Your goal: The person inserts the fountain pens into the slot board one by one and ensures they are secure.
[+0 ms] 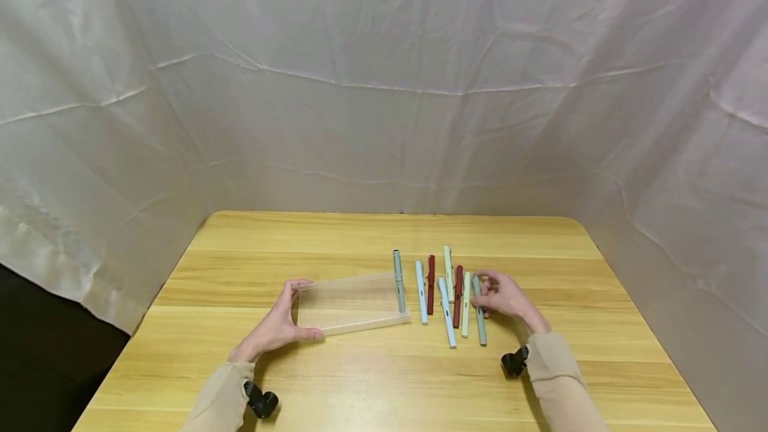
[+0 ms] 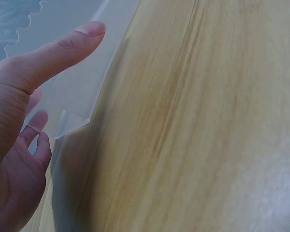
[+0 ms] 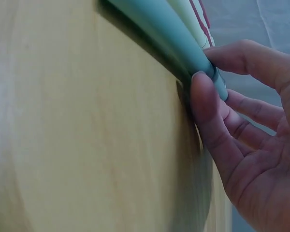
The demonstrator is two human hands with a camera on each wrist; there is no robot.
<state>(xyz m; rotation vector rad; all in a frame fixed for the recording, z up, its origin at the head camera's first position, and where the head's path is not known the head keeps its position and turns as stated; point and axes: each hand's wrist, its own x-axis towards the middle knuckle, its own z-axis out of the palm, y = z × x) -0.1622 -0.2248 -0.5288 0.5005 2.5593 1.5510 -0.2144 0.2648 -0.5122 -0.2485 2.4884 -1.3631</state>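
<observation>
My left hand (image 1: 277, 329) grips the left end of a clear plastic pen tray (image 1: 366, 323), thumb along its near wall and fingers at the far side. A wavy notched edge shows on the tray (image 2: 84, 92) in the left wrist view. Across the tray's right end lies a grey-green pen (image 1: 399, 279), its capped end past the far wall. To the right of the pens, my right hand (image 1: 509, 299) pinches another grey-green pen (image 1: 482, 329) between thumb and index finger. In the right wrist view this pen (image 3: 159, 31) lies low along the tabletop.
Between the tray and my right hand lie several pens side by side: light blue pens (image 1: 421, 292), dark red pens (image 1: 431, 285) and pale green pens (image 1: 465, 305). The wooden table (image 1: 384, 385) has pale curtains (image 1: 384, 139) around its back and sides.
</observation>
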